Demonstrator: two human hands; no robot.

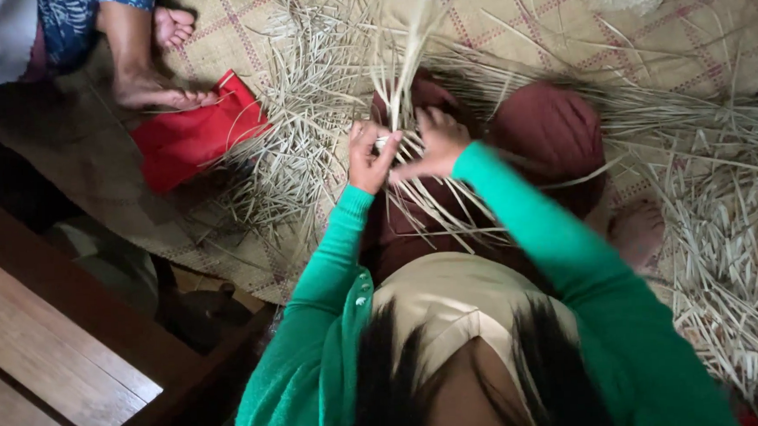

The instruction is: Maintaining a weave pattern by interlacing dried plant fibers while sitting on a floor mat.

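I look down over my own green sleeves and maroon lap. My left hand point(368, 158) pinches a small bundle of pale dried straw strips point(403, 71) at its base, the strips fanning upward. My right hand point(436, 142) sits just beside it, fingers curled on the same strips near the pinch point. More strips trail down from the hands across my lap point(554, 120).
Loose straw point(721, 249) lies heaped on a woven checked mat point(506, 11), thick at right and upper centre. A red cloth point(188, 136) lies at left, with another person's bare feet point(156, 91) on it. Wooden planks point(53, 355) run along the lower left.
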